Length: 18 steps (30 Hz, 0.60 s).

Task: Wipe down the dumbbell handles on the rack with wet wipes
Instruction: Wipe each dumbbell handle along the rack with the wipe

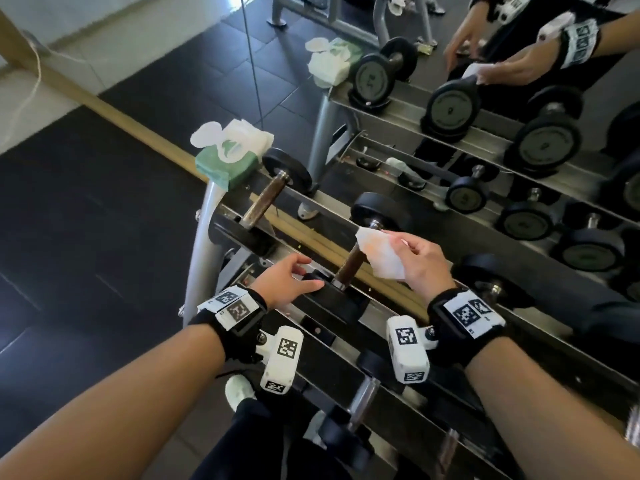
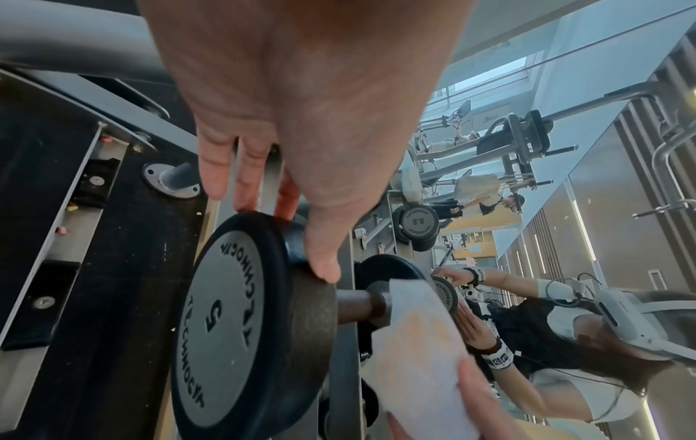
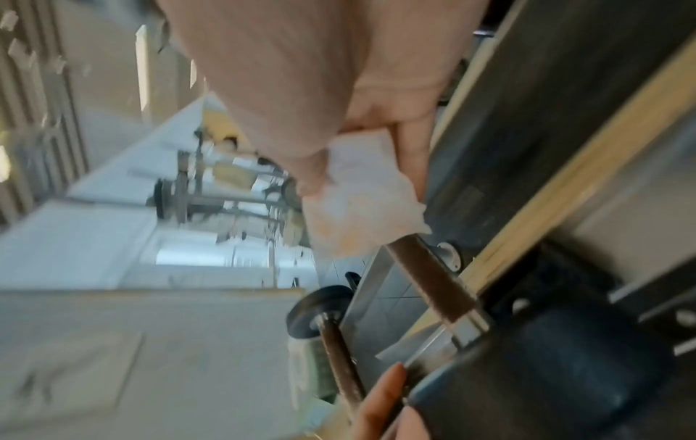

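at frame centre of the head view, the right hand (image 1: 420,263) pinched a wet wipe (image 1: 381,252) against the upper part of a dumbbell handle (image 1: 349,268), whose long axis ran from lower left to upper right. the left hand (image 1: 287,284), fingers curled, gripped the near weight head (image 2: 241,321) just below, steadying it on the rack (image 1: 346,358).

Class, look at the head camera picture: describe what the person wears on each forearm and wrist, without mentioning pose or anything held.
Both forearms are bare, with no sleeves. Behind the left hand and the right hand sits a black wrist strap carrying white blocks printed with black square coded markers. A white boxy wrist camera, also marked, hangs under each wrist.
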Motion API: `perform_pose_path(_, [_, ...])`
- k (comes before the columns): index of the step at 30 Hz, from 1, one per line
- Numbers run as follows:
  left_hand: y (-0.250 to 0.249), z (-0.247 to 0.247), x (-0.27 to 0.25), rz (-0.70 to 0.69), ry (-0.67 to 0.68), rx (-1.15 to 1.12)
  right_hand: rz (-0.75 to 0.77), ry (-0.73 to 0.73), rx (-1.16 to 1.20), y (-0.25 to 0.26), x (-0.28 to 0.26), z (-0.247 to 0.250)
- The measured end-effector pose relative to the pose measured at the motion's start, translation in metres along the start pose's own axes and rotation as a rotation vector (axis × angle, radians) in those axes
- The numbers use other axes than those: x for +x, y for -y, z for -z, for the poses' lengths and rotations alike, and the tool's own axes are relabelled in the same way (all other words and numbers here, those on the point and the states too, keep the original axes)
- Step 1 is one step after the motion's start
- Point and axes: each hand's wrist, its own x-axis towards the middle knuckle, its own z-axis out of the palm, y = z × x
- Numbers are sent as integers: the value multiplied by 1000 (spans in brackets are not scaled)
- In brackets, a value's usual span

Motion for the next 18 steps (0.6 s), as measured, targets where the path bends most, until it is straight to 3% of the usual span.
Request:
perform_pose_path(5, [-8, 5, 1, -6, 56, -3, -204, -293, 164, -40, -11, -26])
perform_pose_path(10, [-6, 3, -2, -32, 30, 3, -343, -499, 287, -58, 17, -49])
perform_pose_path(13, [-4, 1, -3, -38, 38, -14, -397, -447, 397, -61, 30, -55])
perform_pose_path(18, [-3, 3, -2, -19, 76, -63, -261, -318, 321, -60, 30, -62])
